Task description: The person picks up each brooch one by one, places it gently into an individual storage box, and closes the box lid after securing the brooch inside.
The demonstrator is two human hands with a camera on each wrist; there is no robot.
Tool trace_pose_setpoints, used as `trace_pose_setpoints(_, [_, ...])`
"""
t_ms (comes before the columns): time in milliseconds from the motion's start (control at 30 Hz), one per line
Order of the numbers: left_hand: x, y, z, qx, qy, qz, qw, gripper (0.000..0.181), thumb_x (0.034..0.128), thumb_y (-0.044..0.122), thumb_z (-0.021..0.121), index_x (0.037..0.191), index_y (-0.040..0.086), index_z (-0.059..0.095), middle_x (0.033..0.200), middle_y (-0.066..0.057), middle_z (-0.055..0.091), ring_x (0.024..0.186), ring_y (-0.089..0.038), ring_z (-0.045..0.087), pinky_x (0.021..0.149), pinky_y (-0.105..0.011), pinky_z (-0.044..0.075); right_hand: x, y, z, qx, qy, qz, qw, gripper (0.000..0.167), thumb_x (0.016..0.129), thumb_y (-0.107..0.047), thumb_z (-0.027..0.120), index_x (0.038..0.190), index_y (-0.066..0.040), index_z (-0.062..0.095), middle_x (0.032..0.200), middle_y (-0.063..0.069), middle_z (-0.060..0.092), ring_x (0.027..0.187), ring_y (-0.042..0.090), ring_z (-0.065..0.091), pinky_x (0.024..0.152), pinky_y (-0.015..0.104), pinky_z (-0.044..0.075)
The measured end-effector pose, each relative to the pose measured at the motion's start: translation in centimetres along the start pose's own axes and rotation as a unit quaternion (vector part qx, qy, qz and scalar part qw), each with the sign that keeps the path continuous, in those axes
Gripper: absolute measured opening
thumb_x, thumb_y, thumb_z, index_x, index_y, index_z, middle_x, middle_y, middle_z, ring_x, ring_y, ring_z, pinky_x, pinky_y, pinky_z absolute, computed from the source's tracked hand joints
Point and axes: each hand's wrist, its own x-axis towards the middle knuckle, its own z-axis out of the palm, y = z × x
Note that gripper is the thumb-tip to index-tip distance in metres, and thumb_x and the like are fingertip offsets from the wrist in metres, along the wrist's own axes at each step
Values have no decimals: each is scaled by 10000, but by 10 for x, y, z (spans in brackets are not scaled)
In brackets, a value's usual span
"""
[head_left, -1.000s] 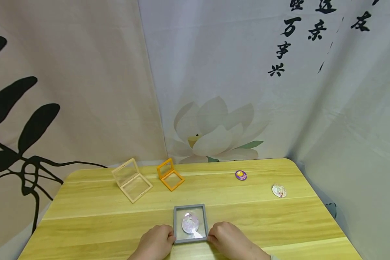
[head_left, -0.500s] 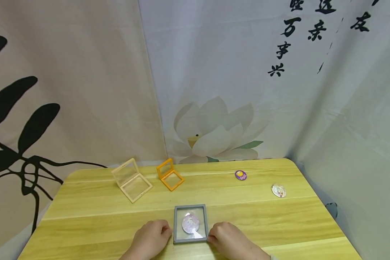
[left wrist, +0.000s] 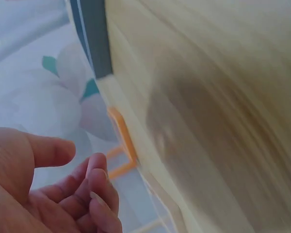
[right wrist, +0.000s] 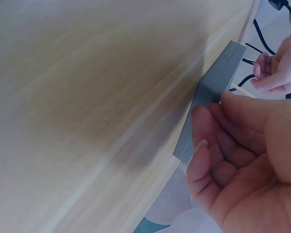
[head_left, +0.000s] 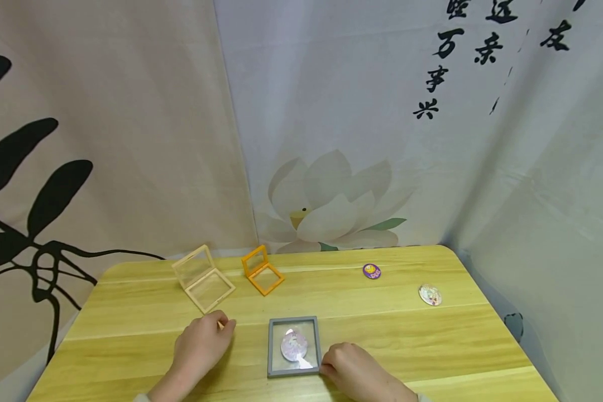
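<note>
Grey square frame (head_left: 293,373), clear-paned, plastic-looking: flat on pale wooden bench (head_left: 407,335), round lilac disc (head_left: 294,346) within. Left hand (head_left: 203,340): withdrawn from grey frame, now left of it, near cream square hinged frame (head_left: 200,279); fingers loosely curled, empty, apparently freed from its work there. Right hand (head_left: 354,368): at grey frame's near right corner; fingers curled, pinch indeterminable.

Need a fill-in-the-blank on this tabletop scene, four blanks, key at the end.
1. The frame around the lilac badge is colored ___.
2. In all, the table holds ___ frames.
3. The hand nearer the beige frame is the person's ___ one.
4. The loose badge nearer the orange frame is colored mainly ___.

Missing words: gray; three; left; purple
</note>
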Motion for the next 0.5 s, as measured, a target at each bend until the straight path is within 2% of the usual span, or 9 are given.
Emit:
trace_pose_setpoints(233, [23, -28, -13, -252, -6, -296, 9992, 304, 1034, 248, 608, 1065, -37, 708, 485, 51, 399, 401, -60, 268, 392, -206, 232, 1, 0, 0, -21, -12, 27, 10000, 159, 907, -92, 803, 766, -155, 766, 729, -151, 660, 700, -76, 551, 634, 127, 460])
trace_pose_setpoints(400, [35, -45, -20, 14, -25, -568, 9984, 348, 1040, 287, 579, 1075, -34, 707, 514, 26, 434, 431, -96, 321, 415, -241, 270, 2, -1, -1, 17, -76, 131, 9999, 164, 919, -107, 794, 766, -157, 767, 728, -155, 654, 693, -75, 543, 640, 136, 462])
trace_pose_setpoints(500, [41, -53, -25, 221, -96, -671, 9975, 338, 1040, 303, 561, 972, 3, 699, 538, 7, 464, 457, -122, 375, 444, -273, 308, 2, -2, -2, 41, -109, 179, 9998, 161, 920, -106, 794, 768, -154, 769, 732, -154, 658, 698, -79, 542, 640, 132, 461])
